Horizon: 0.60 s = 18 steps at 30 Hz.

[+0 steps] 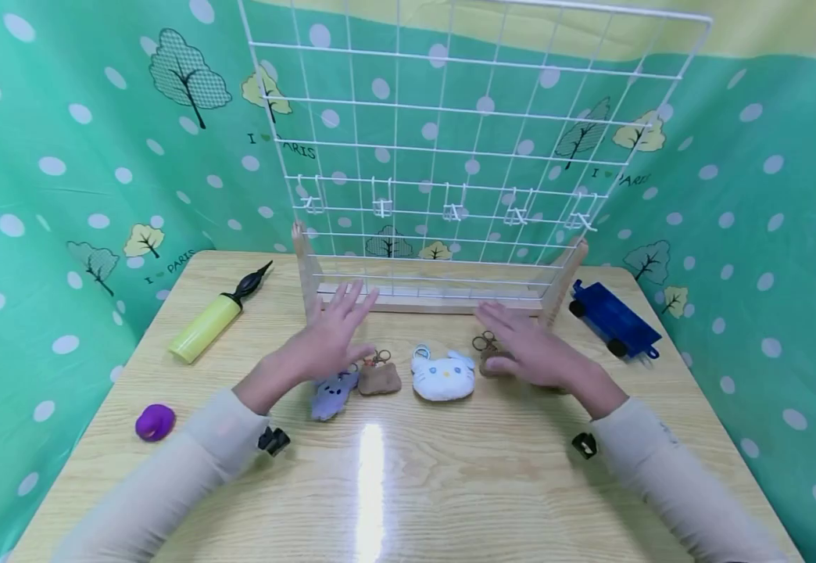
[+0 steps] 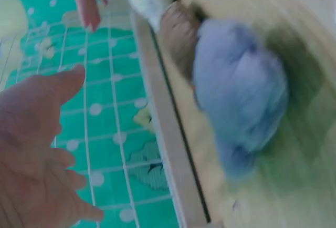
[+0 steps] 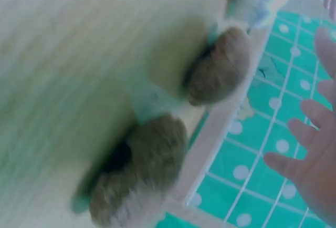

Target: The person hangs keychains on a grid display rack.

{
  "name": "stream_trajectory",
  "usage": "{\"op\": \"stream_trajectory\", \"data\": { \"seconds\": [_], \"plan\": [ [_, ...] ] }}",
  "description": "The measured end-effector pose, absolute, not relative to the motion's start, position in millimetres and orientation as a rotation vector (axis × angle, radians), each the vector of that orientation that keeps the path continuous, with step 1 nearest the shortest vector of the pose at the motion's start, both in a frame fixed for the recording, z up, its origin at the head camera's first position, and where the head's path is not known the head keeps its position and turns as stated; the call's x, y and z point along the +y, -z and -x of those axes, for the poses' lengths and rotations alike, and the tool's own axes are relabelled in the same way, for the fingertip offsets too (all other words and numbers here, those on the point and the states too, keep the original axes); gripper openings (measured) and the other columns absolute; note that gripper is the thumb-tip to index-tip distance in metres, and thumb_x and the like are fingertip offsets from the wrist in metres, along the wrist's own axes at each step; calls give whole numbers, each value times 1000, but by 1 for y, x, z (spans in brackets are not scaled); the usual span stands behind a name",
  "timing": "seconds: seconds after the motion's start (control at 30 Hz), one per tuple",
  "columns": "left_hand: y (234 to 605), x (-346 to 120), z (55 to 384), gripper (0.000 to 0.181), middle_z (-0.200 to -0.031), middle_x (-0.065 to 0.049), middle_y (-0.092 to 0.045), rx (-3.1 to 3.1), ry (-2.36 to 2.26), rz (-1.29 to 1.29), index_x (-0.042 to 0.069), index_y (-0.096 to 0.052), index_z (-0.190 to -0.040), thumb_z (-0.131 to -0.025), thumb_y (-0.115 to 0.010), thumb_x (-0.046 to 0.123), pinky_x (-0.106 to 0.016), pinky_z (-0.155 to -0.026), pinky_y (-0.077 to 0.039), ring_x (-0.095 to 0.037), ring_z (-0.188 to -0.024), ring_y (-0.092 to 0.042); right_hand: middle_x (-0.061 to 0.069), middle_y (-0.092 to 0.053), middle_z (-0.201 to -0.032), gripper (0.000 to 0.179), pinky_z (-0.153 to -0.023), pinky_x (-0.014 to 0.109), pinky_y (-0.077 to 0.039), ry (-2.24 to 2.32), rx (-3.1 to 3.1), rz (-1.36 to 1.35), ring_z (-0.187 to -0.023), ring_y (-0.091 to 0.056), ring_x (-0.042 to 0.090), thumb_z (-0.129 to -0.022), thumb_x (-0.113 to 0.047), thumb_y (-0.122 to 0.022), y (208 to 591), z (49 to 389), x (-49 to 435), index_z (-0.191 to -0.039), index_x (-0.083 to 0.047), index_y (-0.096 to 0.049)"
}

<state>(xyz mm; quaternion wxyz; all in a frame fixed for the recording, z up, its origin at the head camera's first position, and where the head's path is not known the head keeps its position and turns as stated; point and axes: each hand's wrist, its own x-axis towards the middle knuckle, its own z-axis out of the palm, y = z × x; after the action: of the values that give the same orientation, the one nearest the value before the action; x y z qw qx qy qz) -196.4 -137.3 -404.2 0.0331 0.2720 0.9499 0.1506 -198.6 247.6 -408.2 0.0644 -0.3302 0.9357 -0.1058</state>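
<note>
A row of plush keychains lies on the table in the head view: a grey-blue one (image 1: pixel 331 396), a small brown one (image 1: pixel 380 380), a white cat head (image 1: pixel 443 379) and, partly hidden, another brown one (image 1: pixel 490 365). My left hand (image 1: pixel 327 338), fingers spread and holding nothing, is over the far side of the grey-blue plush. Fingers extended, my right hand (image 1: pixel 536 346) covers part of the right-hand brown plush and holds nothing. Two brown plushes (image 3: pixel 220 68) show in the right wrist view; the nearer one (image 3: pixel 142 170) is mostly hidden by the hand in the head view.
Behind the plushes stands a white wire grid (image 1: pixel 443 141) on a wooden base (image 1: pixel 436 303), with several white hooks (image 1: pixel 453 212) in a row. A yellow pump (image 1: pixel 207 327) and purple rubber duck (image 1: pixel 155 422) lie left; a blue toy wagon (image 1: pixel 615 320) stands right.
</note>
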Motion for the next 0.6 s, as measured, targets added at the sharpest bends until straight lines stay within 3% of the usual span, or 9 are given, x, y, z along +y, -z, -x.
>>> {"op": "stream_trajectory", "data": {
  "seconds": [0.23,0.4,0.5,0.6],
  "plan": [
    [376,-164,216,83,-171,-17,-2,3077,-792,-718,5,-12,-163,-101,-62,29,-63,-128,-10,-40,-158,-6,18,-47,-157,58,-115,64,-40,482,2868,896,-144,-43,42,-105,-25,-58,390,209,277,-158,-13,-37],
    [358,-177,228,72,-170,-20,-13,3183,-1043,-531,1,-19,-161,-104,-55,25,-58,-127,-20,-39,-157,-15,18,-66,-131,45,-93,51,-59,565,2834,784,-112,-66,30,-106,-18,-55,393,220,299,-150,-11,-51],
    [354,-184,236,69,-168,-22,-19,3203,-1171,-397,2,-20,-162,-105,-51,25,-59,-126,-23,-40,-156,-20,16,-72,-114,41,-78,40,-61,571,2810,775,-95,-68,21,-104,-11,-58,401,227,309,-145,-9,-57],
    [355,-191,244,69,-168,-22,-19,3186,-1259,-286,3,-16,-162,-105,-49,25,-60,-127,-23,-41,-156,-20,13,-73,-107,40,-72,34,-58,555,2789,782,-88,-66,18,-102,-8,-59,413,233,318,-142,-6,-59]
  ]
}}
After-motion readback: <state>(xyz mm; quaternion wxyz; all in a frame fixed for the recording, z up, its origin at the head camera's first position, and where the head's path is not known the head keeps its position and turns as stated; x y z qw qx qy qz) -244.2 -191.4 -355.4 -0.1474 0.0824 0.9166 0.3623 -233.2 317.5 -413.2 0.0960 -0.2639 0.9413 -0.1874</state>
